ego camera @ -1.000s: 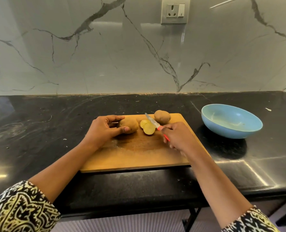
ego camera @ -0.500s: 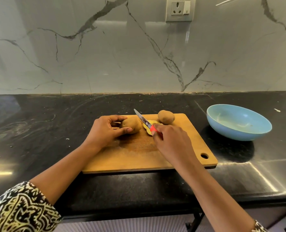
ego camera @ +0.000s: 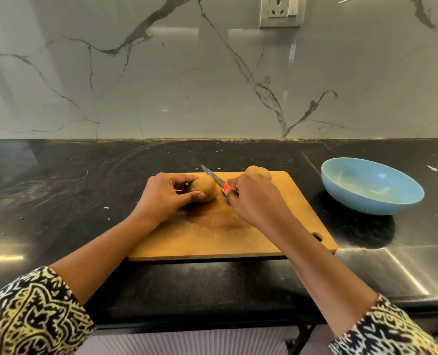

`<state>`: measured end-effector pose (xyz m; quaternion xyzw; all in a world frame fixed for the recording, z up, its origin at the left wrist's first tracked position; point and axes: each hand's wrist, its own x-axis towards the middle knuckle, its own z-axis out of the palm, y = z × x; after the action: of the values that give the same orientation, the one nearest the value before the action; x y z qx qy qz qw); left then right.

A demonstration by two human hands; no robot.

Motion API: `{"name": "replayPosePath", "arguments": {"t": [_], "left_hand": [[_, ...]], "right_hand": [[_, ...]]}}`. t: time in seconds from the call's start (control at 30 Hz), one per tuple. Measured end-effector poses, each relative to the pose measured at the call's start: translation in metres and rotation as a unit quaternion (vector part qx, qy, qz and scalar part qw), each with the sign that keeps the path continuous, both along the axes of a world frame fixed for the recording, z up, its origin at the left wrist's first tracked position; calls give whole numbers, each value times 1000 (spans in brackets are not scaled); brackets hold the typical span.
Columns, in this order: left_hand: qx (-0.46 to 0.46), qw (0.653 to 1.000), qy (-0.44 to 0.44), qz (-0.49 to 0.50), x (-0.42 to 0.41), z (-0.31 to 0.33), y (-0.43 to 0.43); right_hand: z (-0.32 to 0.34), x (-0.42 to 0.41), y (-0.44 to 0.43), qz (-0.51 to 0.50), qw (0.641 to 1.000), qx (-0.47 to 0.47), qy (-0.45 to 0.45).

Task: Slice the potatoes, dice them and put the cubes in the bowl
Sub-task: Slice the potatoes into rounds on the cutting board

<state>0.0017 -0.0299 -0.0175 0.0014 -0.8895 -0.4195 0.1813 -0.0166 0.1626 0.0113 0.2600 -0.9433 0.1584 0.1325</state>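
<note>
A wooden cutting board (ego camera: 251, 239) lies on the black counter. My left hand (ego camera: 165, 198) holds a brown potato (ego camera: 209, 189) at the board's far side, fingers curled over it and thumb against its near side. My right hand (ego camera: 253, 201) grips a small knife (ego camera: 214, 176) by its red handle; the blade lies over the potato's right end, tip pointing away to the left. A second whole potato (ego camera: 260, 171) sits at the far edge, partly behind my right hand. The cut slices are hidden behind that hand. A light blue bowl (ego camera: 371, 185) stands to the board's right with no potato in it.
The black counter (ego camera: 59, 201) stretches left of the board with small crumbs on it. A marble wall rises behind, with a socket (ego camera: 280, 10) at the top. The board has a hole (ego camera: 317, 237) near its right front corner.
My right hand has carried the knife left from the slices onto the held potato's right end. The slices have gone out of sight behind that hand. My left hand has stayed on the potato.
</note>
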Motion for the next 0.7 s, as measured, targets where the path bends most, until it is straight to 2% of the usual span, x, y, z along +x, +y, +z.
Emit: {"name": "replayPosePath", "arguments": {"t": [0.27, 0.5, 0.6, 0.7], "left_hand": [[-17, 1000, 16, 7, 2, 0, 3], [-23, 999, 20, 15, 2, 0, 0], [-15, 1000, 10, 14, 2, 0, -1], [-6, 1000, -5, 11, 1, 0, -2]], "right_hand": [[11, 14, -11, -10, 996, 86, -13], [-11, 31, 2, -18, 992, 115, -47], [-18, 34, 14, -32, 996, 81, -30], [-21, 21, 18, -56, 996, 17, -71]]}}
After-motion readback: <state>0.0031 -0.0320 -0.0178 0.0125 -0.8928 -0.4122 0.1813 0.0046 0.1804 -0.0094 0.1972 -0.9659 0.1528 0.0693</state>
